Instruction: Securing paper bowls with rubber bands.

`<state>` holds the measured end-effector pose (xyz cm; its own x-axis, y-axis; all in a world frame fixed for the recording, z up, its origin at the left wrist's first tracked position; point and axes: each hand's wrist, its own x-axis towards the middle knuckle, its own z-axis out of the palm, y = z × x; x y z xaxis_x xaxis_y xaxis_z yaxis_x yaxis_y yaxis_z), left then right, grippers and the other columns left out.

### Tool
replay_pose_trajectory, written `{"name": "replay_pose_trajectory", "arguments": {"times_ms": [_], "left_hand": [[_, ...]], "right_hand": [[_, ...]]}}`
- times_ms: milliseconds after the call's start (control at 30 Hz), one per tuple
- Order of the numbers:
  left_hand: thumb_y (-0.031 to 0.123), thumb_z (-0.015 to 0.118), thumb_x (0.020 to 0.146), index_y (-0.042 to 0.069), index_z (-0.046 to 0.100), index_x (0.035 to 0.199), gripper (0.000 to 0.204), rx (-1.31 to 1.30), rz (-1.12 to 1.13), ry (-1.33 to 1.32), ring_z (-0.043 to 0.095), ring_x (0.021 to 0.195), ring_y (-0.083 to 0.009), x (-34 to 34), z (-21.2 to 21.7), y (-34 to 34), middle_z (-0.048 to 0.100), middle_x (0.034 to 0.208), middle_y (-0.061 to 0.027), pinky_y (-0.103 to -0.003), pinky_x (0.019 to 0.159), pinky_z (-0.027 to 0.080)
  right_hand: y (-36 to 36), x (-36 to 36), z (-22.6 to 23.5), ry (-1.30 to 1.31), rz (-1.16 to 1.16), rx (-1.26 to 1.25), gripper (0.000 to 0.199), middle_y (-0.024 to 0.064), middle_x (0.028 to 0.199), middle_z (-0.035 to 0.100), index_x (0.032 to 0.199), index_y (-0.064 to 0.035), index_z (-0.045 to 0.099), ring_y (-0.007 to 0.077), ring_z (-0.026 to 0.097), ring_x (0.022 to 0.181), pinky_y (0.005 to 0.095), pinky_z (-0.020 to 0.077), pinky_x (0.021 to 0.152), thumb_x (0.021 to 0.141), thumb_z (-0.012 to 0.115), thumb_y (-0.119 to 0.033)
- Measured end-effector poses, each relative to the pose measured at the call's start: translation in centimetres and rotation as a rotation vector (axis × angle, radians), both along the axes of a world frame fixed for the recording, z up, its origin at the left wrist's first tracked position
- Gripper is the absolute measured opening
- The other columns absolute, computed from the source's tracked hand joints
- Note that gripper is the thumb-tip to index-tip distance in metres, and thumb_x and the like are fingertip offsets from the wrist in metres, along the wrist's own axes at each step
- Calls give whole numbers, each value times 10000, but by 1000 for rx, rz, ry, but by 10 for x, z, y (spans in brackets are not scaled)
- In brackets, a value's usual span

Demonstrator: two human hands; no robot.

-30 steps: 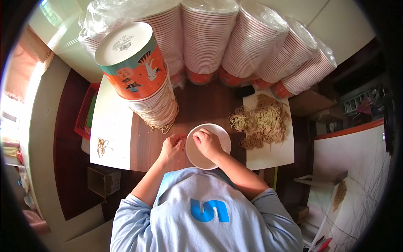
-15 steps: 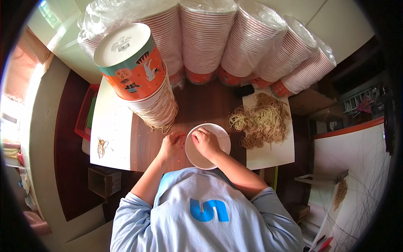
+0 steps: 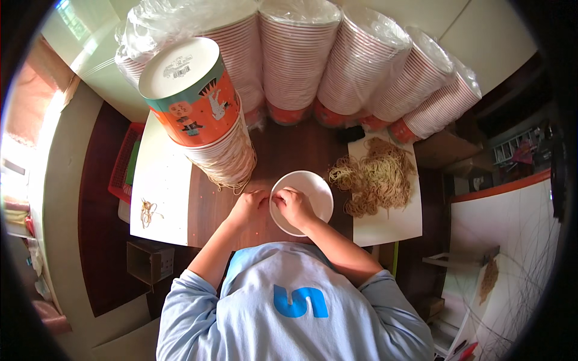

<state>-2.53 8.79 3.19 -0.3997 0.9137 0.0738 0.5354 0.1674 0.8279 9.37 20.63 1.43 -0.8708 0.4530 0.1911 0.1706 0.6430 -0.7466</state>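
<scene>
A white paper bucket (image 3: 319,198) stands mouth up on the brown tabletop, close to my body. My right hand (image 3: 294,207) reaches inside over its near-left part, fingers pinched together at the left wall. Just outside that same wall is my left hand (image 3: 248,206), its fingers curled in and nearly meeting the right ones across the rim. What either hand pinches is hidden or too small to make out. To the right lies a tangled heap of tan cords (image 3: 382,177) on a white board.
Upside-down orange and green paper buckets (image 3: 198,114) form a stack at left, cords hanging round its lower rims. Behind, several plastic-wrapped bucket stacks (image 3: 295,66) line the table's back. A few loose cords (image 3: 149,213) lie on the left white board (image 3: 159,180). A red basket (image 3: 117,165) is beyond.
The bucket has shifted slightly away from me and tilted a little. A cord that crossed its right inner side no longer shows there. My left hand has its fingers more curled at the rim.
</scene>
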Motion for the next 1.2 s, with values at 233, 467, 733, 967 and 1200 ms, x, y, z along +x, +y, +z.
{"name": "replay_pose_trajectory", "arguments": {"times_ms": [233, 467, 733, 967, 1200], "left_hand": [[62, 511, 840, -34, 598, 871, 134, -85, 387, -1153, 652, 811, -249, 16, -11, -25, 656, 853, -147, -304, 686, 525], [158, 470, 868, -7, 601, 884, 211, -44, 293, -1822, 612, 928, -302, 40, -20, -50, 643, 963, -176, -421, 897, 462], [152, 470, 899, 31, 575, 887, 161, 44, 217, -1726, 583, 987, -298, 57, -18, -36, 605, 1063, -173, -449, 900, 449], [93, 481, 884, 54, 550, 870, 80, 67, 99, -1564, 587, 965, -256, 62, -31, -30, 601, 1048, -145, -394, 859, 469], [70, 476, 871, 56, 538, 885, 66, 60, 142, -1626, 589, 908, -240, 69, -17, -25, 602, 975, -106, -359, 829, 471]], "right_hand": [[12, 34, 63, -203, -6, 0, 180, 136, 875, 632, 844, -43, 528, 315, 619, 772, 390, 499, 660, 787, 645, -168], [-20, 87, 77, -380, 231, -462, 121, 143, 764, 648, 836, -19, 634, 254, 645, 730, 357, 495, 658, 799, 601, -129], [-36, 71, 11, -185, 90, -492, 128, 144, 782, 663, 864, 21, 648, 234, 649, 723, 335, 497, 659, 781, 622, -73], [-34, 76, 33, -102, 76, -229, 134, 157, 809, 644, 848, 10, 651, 250, 636, 726, 352, 496, 643, 792, 644, -111], [-33, 84, 57, -233, 61, -344, 185, 180, 796, 642, 842, 17, 644, 300, 633, 737, 371, 496, 665, 821, 621, -165]]}}
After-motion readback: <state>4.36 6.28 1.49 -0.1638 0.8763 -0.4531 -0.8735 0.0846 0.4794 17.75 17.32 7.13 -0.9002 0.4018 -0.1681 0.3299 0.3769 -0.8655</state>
